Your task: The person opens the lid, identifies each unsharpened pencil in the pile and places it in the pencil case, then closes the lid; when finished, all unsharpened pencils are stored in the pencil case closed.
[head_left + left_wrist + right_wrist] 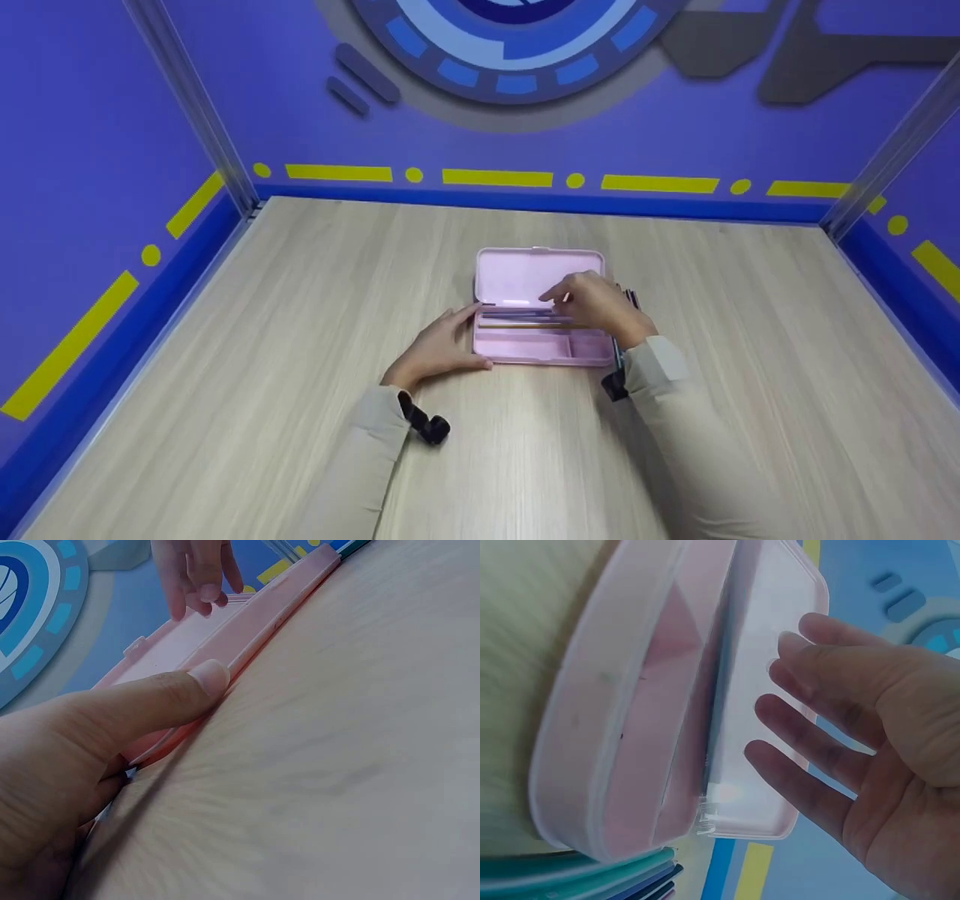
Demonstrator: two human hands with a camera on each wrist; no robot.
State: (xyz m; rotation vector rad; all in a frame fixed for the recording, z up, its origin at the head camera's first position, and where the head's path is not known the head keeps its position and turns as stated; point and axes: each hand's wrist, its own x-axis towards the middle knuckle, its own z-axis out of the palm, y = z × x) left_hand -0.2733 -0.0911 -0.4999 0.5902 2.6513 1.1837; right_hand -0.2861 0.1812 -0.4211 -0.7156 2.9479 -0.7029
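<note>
A pink pencil case point(525, 361) lies on the table with its lid point(517, 276) raised at the back. Several pencils, among them an orange-brown one point(514, 326), lie in its long back compartment. My left hand point(439, 346) grips the case's left end, its thumb point(176, 697) against the front wall and its fingers around the far side, partly hidden. Over the right half of the case hovers my right hand point(596, 304). Its fingers point(802, 772) are loosely bent and apart, with nothing between them. The front compartments hold nothing that I can see.
Several teal, blue and dark pencils point(622, 881) lie just beside the case's right end, partly hidden by the right arm in the head view. The wooden table point(337, 285) is bounded by blue panels point(487, 146) at the back and sides.
</note>
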